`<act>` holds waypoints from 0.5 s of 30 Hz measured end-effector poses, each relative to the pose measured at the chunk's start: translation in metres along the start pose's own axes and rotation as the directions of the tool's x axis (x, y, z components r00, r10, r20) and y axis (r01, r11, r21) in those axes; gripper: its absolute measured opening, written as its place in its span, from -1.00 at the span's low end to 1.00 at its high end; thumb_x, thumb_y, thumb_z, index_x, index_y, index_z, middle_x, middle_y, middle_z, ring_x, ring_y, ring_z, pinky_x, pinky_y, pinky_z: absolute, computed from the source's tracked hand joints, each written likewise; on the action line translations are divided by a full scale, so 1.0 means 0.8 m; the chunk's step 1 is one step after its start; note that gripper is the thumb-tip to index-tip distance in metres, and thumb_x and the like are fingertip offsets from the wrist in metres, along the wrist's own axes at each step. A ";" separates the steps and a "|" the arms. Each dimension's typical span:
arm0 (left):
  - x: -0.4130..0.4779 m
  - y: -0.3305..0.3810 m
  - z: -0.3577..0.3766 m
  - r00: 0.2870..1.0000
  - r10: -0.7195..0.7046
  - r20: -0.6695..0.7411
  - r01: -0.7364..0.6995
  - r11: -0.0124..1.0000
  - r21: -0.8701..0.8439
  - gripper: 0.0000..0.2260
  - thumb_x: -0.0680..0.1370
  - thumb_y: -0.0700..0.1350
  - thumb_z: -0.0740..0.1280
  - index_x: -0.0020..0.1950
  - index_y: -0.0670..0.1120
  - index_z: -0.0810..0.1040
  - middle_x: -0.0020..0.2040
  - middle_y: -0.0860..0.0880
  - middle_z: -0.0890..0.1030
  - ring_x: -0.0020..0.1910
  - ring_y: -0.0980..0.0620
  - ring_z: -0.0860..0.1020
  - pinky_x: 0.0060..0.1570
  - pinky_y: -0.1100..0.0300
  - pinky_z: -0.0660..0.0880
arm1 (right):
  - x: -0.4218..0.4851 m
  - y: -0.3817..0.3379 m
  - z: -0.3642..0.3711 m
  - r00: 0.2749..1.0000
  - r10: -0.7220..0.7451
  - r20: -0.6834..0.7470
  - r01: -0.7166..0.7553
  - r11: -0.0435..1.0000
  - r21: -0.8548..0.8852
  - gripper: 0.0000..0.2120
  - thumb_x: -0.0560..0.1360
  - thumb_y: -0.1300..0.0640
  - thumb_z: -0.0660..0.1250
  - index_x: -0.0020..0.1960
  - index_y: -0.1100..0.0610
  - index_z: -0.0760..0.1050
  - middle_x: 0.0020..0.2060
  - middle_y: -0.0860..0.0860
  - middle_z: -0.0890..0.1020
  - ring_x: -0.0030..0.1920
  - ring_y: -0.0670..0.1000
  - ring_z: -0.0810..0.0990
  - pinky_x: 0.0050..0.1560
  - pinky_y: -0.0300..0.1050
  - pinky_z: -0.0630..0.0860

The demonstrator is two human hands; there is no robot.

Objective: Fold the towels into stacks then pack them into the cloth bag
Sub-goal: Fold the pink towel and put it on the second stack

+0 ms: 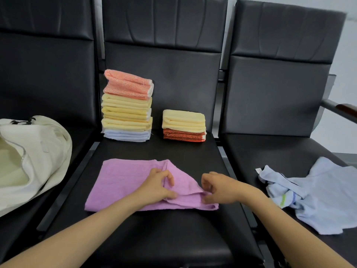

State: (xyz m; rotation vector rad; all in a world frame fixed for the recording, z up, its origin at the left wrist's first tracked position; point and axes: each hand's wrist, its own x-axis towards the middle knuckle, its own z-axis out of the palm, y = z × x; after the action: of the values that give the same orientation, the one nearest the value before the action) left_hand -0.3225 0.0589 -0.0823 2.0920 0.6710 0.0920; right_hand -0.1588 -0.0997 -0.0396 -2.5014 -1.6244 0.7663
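Observation:
A purple towel [123,182] lies partly folded on the middle black seat [173,229]. My left hand [157,187] rests on its middle, fingers pinching a fold ridge. My right hand [218,188] pinches the towel's near right corner. Behind stand a tall stack of folded towels [127,107], peach on top, yellow ones, pale blue at the bottom, and a short stack [184,125], yellow over rust red. A crumpled light blue towel [324,194] lies on the right seat. The cream cloth bag [34,157] lies open on the left seat.
Three black padded chairs stand side by side with metal gaps between the seats. A chair armrest [343,110] juts out at the far right. The front part of the middle seat is bare.

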 end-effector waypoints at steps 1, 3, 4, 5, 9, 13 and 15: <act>0.001 -0.002 0.002 0.999 0.024 -0.047 -0.024 1.000 0.003 -0.85 0.40 -0.12 0.48 -0.13 0.01 0.52 0.15 0.01 0.38 0.01 0.17 0.43 -0.09 0.40 0.37 | -0.001 0.005 0.001 0.998 0.039 0.044 -0.042 0.997 0.070 -0.77 0.43 0.05 0.40 -0.05 0.02 0.37 -0.08 -0.06 0.51 -0.16 -0.04 0.51 -0.15 -0.17 0.47; 0.002 -0.003 0.003 0.995 0.038 -0.087 -0.039 0.999 -0.011 -0.90 0.47 -0.11 0.42 -0.17 -0.04 0.51 0.02 0.03 0.47 -0.08 0.18 0.44 -0.17 0.41 0.34 | -0.005 0.013 0.005 0.982 0.055 0.180 -0.106 0.952 0.287 -0.78 0.45 0.15 0.42 -0.06 0.07 0.38 -0.16 -0.01 0.57 -0.20 -0.01 0.57 -0.11 -0.12 0.56; 0.002 -0.003 0.002 0.995 0.018 -0.099 -0.023 0.999 -0.045 -0.90 0.50 -0.10 0.38 -0.16 -0.06 0.49 -0.06 0.04 0.49 -0.14 0.16 0.43 -0.20 0.36 0.33 | -0.005 0.016 0.007 0.977 0.032 0.212 -0.109 0.925 0.363 -0.80 0.46 0.19 0.43 -0.08 0.09 0.38 -0.21 0.01 0.59 -0.21 0.00 0.59 -0.11 -0.12 0.58; 0.003 -0.004 0.001 0.994 -0.016 -0.106 0.007 0.996 -0.091 -0.88 0.53 -0.10 0.35 -0.16 -0.07 0.45 -0.14 0.05 0.48 -0.18 0.12 0.42 -0.21 0.30 0.32 | -0.006 0.019 0.009 0.980 0.015 0.199 -0.100 0.899 0.427 -0.81 0.47 0.22 0.41 -0.10 0.12 0.39 -0.23 0.04 0.59 -0.23 0.00 0.61 -0.13 -0.14 0.60; 0.008 -0.006 -0.001 0.990 -0.108 -0.092 0.087 0.973 -0.214 -0.88 0.57 -0.16 0.27 -0.16 -0.06 0.39 -0.22 0.01 0.45 -0.22 0.08 0.38 -0.20 0.20 0.32 | -0.008 0.020 0.004 0.997 0.041 -0.062 0.005 0.802 0.598 -0.80 0.51 0.34 0.27 -0.18 0.15 0.28 -0.33 0.09 0.52 -0.42 -0.02 0.59 -0.30 -0.16 0.56; 0.004 0.000 -0.005 0.992 -0.127 0.017 0.126 0.945 -0.301 -0.87 0.50 -0.32 0.27 -0.08 -0.11 0.40 -0.22 -0.03 0.41 -0.31 0.08 0.37 -0.34 0.28 0.35 | -0.016 0.013 0.000 0.988 -0.087 -0.129 0.119 0.956 0.269 -0.75 0.37 0.36 0.30 -0.29 0.06 0.31 -0.45 -0.10 0.46 -0.46 -0.14 0.42 -0.37 -0.23 0.40; 0.002 0.003 -0.007 0.994 -0.101 0.052 0.111 0.964 -0.244 -0.83 0.48 -0.35 0.25 -0.03 -0.10 0.45 -0.24 -0.02 0.40 -0.36 0.08 0.36 -0.42 0.31 0.34 | -0.017 0.007 0.007 0.980 -0.180 -0.081 0.181 0.983 0.005 -0.74 0.33 0.32 0.33 -0.30 0.02 0.32 -0.42 -0.11 0.45 -0.41 -0.11 0.40 -0.35 -0.21 0.36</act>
State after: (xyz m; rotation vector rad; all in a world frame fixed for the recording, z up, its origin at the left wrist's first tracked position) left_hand -0.3216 0.0628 -0.0775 1.8123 0.7094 0.0706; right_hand -0.1609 -0.1155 -0.0414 -2.3031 -1.7821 0.6443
